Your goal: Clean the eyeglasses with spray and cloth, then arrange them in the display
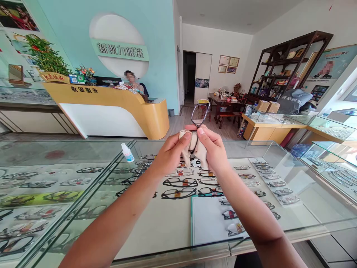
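Observation:
Both my hands are raised together above the glass display counter (83, 163). My left hand (170, 152) is closed on a pale cloth (195, 150) wrapped around the lower part of a pair of dark-framed glasses (200, 113). My right hand (213, 149) pinches the same glasses and cloth from the right. One lens sticks up above my fingers; the other is hidden in the cloth.
A small white dropper bottle (127, 152) stands on the counter left of my hands. Several glasses frames (178, 182) lie under the glass. A person sits behind the yellow reception desk (111, 108). More glass cases (320, 130), a dark shelf (290, 63) and a table stand at the right.

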`<act>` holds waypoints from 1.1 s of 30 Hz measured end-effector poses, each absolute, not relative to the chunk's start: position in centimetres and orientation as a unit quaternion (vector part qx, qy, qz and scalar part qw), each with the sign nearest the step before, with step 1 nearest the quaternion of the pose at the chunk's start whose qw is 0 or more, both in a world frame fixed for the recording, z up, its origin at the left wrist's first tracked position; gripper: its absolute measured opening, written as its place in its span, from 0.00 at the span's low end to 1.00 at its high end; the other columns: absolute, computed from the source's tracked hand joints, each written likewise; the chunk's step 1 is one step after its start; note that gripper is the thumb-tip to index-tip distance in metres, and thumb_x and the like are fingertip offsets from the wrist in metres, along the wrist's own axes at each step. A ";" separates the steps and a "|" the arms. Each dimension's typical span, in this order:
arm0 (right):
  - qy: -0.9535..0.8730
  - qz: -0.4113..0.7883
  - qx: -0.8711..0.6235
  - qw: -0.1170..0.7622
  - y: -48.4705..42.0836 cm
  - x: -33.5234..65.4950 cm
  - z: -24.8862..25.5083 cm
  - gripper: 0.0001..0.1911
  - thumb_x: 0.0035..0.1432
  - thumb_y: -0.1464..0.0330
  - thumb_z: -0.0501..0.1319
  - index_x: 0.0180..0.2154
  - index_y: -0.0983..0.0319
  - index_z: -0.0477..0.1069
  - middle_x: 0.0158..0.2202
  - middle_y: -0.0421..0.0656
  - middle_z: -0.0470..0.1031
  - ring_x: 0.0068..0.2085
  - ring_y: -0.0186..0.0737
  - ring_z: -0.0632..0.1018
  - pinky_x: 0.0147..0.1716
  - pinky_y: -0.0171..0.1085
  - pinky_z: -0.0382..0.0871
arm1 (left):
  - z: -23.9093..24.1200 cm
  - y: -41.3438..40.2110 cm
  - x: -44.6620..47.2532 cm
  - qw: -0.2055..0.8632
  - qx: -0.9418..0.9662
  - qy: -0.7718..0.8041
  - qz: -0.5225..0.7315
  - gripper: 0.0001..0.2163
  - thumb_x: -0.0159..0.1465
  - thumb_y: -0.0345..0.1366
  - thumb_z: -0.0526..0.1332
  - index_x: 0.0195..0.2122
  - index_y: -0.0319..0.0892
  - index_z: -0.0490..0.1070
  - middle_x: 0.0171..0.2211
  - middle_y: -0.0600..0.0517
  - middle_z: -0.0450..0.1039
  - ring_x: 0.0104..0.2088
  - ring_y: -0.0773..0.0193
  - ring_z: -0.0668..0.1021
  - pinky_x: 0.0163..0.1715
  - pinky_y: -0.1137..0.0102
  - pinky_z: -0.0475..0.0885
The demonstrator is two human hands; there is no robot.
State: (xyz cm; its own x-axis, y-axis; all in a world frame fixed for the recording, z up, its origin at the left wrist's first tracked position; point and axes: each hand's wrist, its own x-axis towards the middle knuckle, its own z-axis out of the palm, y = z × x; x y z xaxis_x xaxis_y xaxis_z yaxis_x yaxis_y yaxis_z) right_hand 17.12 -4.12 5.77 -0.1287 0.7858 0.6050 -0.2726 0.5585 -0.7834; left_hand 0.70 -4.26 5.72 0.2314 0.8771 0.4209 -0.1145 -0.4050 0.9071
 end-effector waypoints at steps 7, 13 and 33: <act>-0.589 0.482 -0.202 0.616 -4.1 17.2 5.9 0.24 0.66 0.43 0.70 0.47 0.53 0.90 0.48 0.44 0.80 0.45 0.44 0.79 0.43 0.40 0.78 | 7.6 -4.5 -1.2 0.494 0.723 0.232 0.424 0.23 0.67 0.54 0.75 0.53 0.41 0.79 0.35 0.51 0.77 0.32 0.64 0.75 0.32 0.72 0.71; -0.584 0.462 -0.198 0.637 -4.8 15.6 5.2 0.25 0.70 0.42 0.66 0.51 0.52 0.89 0.51 0.44 0.82 0.53 0.47 0.79 0.54 0.44 0.78 | 6.9 -5.1 0.9 0.393 0.687 0.282 0.543 0.25 0.66 0.62 0.73 0.40 0.42 0.78 0.29 0.53 0.74 0.30 0.64 0.72 0.30 0.70 0.70; -0.525 0.532 -0.192 0.637 -4.8 16.4 5.9 0.20 0.64 0.48 0.73 0.46 0.54 0.90 0.40 0.42 0.76 0.40 0.40 0.74 0.40 0.38 0.72 | 6.6 -4.2 -0.2 0.492 0.712 0.212 0.454 0.24 0.67 0.55 0.75 0.53 0.42 0.78 0.40 0.50 0.80 0.38 0.62 0.78 0.38 0.70 0.75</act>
State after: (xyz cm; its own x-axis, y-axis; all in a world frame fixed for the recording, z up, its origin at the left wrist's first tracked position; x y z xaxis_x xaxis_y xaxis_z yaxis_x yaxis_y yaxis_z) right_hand 16.45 -4.76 5.90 -0.1155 0.8786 0.4634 -0.4750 0.3609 -0.8026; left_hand -0.18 -4.18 6.62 0.4977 0.7482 0.4388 -0.1456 -0.4266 0.8926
